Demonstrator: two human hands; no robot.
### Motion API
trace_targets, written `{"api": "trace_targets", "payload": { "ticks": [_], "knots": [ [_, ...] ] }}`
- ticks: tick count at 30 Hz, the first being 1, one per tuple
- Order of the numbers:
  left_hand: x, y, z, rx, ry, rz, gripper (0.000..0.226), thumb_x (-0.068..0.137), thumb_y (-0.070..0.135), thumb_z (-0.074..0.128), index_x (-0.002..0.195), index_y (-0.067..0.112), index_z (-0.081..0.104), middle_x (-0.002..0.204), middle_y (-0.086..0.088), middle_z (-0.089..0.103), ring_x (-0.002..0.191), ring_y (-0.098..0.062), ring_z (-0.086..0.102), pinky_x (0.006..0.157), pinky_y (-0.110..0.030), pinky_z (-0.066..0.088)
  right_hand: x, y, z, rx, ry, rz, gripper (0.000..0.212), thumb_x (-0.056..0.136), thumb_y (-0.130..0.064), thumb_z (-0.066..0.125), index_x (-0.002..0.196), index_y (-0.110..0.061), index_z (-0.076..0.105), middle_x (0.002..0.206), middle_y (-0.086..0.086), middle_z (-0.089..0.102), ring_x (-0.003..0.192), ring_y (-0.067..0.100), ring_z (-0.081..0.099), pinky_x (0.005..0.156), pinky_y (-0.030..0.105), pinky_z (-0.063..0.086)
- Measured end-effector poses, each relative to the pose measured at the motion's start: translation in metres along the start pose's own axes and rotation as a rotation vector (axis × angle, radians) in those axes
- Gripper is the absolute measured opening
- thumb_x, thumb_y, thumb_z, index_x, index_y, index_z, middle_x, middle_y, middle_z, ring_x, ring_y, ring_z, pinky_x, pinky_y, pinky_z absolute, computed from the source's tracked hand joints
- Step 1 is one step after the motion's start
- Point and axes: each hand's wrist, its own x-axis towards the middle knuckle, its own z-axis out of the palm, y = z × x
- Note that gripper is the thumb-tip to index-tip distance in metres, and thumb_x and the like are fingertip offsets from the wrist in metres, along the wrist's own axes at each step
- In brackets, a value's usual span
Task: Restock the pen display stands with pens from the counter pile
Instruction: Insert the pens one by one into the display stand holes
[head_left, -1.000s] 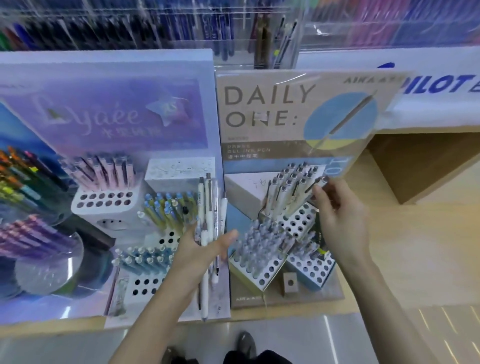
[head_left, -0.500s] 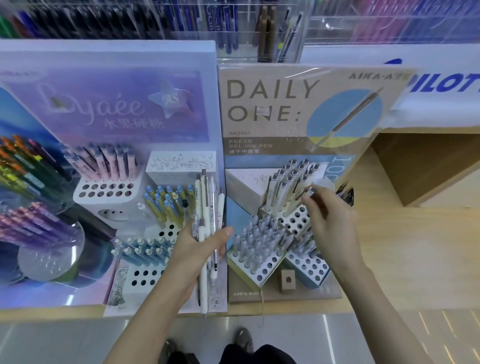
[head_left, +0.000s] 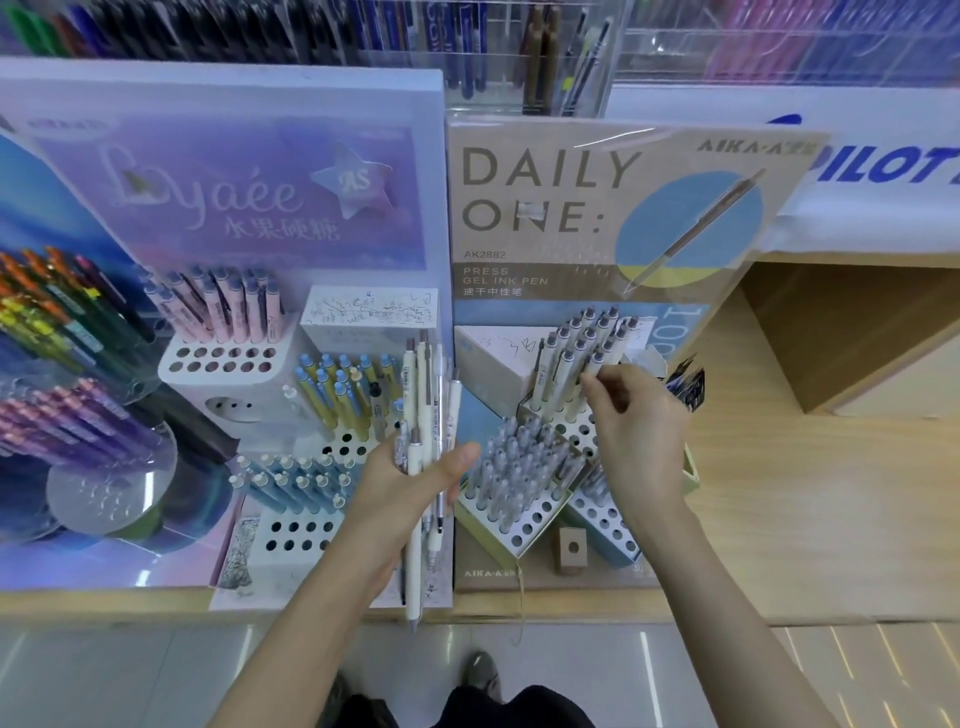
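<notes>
My left hand (head_left: 402, 486) grips a bundle of several white pens (head_left: 426, 395) upright in front of the two stands. My right hand (head_left: 636, 431) pinches a white pen (head_left: 592, 366) at the top tier of the "DAILY ONE" stand (head_left: 545, 218), among several white pens standing in its holes. Below that tier, a grey-pen block (head_left: 511, 480) is nearly full, and a light blue block (head_left: 605, 522) at the lower right shows many open holes.
The lilac "Lyaée" stand (head_left: 234, 192) at left holds pink, yellow-blue and blue pens with open holes. A clear carousel (head_left: 111, 499) of coloured pens sits far left. Wooden counter (head_left: 810, 493) extends right. Racks of pens hang behind.
My right hand has moved left and down along the top tier, from its right edge to its front pens. The left hand keeps holding the bundle in place.
</notes>
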Motion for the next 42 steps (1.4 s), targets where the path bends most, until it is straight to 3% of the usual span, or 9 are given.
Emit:
{"api": "trace_targets", "payload": {
  "ticks": [5,10,13,18,22,26,29,31,42],
  "knots": [
    [-0.006,0.004,0.0,0.0,-0.122,0.034,0.02,0.074,0.027,0.073,0.078,0.012,0.061,0.053,-0.001,0.057,0.046,-0.011,0.051,0.048,-0.022,0.047,-0.013,-0.014,-0.021,0.183,0.046,-0.023,0.012,0.087,-0.026,0.066,0.09,-0.02,0.056,0.085,-0.001,0.055,0.074,0.007,0.051,0.063,0.02,0.043],
    [-0.01,0.006,0.009,-0.04,-0.209,0.017,0.007,0.083,0.015,0.066,0.084,0.007,0.065,0.066,-0.008,0.064,0.05,-0.017,0.052,0.05,-0.026,0.046,-0.027,-0.044,-0.019,0.508,-0.552,0.228,0.013,0.086,-0.031,0.065,0.086,-0.019,0.069,0.07,-0.008,0.061,0.064,0.005,0.053,0.061,0.022,0.044],
    [-0.012,0.005,0.015,-0.073,-0.249,-0.014,0.03,0.071,0.027,0.07,0.094,0.008,0.065,0.072,-0.012,0.069,0.055,-0.018,0.061,0.052,-0.025,0.049,-0.031,-0.051,-0.011,0.653,-0.624,0.308,0.02,0.087,-0.022,0.067,0.079,-0.004,0.064,0.06,-0.004,0.051,0.055,0.011,0.046,0.053,0.021,0.039],
    [-0.015,0.001,0.017,-0.164,-0.192,-0.115,0.051,0.067,0.032,0.074,0.111,0.008,0.062,0.092,-0.017,0.074,0.078,-0.027,0.073,0.064,-0.029,0.057,-0.035,-0.039,-0.016,0.753,-0.563,0.402,0.022,0.09,-0.015,0.062,0.085,0.006,0.067,0.068,0.008,0.057,0.064,0.013,0.055,0.057,0.023,0.044],
    [-0.011,-0.006,0.02,-0.059,-0.084,-0.21,0.076,0.056,0.042,0.084,0.12,0.012,0.056,0.112,-0.015,0.068,0.101,-0.031,0.067,0.085,-0.044,0.056,-0.031,-0.03,-0.03,0.746,-0.446,0.409,0.016,0.09,-0.013,0.062,0.079,-0.004,0.068,0.067,0.005,0.063,0.063,0.011,0.059,0.058,0.024,0.045],
    [-0.013,-0.006,0.027,-0.078,-0.123,-0.16,0.045,0.065,0.034,0.072,0.102,0.011,0.061,0.089,-0.011,0.074,0.071,-0.018,0.072,0.052,-0.023,0.053,-0.012,-0.014,-0.056,0.733,-0.231,0.38,0.013,0.09,-0.016,0.062,0.08,-0.012,0.069,0.067,0.002,0.065,0.061,0.012,0.06,0.058,0.026,0.049],
    [-0.012,-0.007,0.029,-0.035,-0.169,-0.076,0.011,0.08,0.024,0.067,0.078,0.013,0.069,0.071,-0.009,0.071,0.055,-0.016,0.064,0.048,-0.023,0.049,0.007,0.001,-0.073,0.56,0.007,0.265,0.011,0.089,-0.019,0.064,0.08,-0.015,0.069,0.067,-0.001,0.067,0.064,0.016,0.062,0.062,0.033,0.053],
    [-0.009,-0.009,0.03,-0.004,-0.151,-0.056,0.021,0.087,0.015,0.064,0.067,0.018,0.069,0.064,-0.007,0.066,0.048,-0.013,0.055,0.045,-0.023,0.046,0.017,0.009,-0.076,0.425,0.104,0.21,0.011,0.089,-0.021,0.065,0.083,-0.014,0.07,0.07,-0.002,0.067,0.07,0.021,0.064,0.068,0.04,0.056],
    [-0.006,-0.012,0.031,0.039,-0.075,-0.04,0.014,0.089,0.01,0.063,0.076,0.008,0.061,0.057,-0.006,0.057,0.045,-0.014,0.048,0.044,-0.023,0.043,0.029,0.017,-0.051,0.247,0.043,0.071,0.01,0.089,-0.023,0.064,0.082,-0.017,0.068,0.074,-0.009,0.067,0.069,0.002,0.062,0.063,0.014,0.048]
  ]
}}
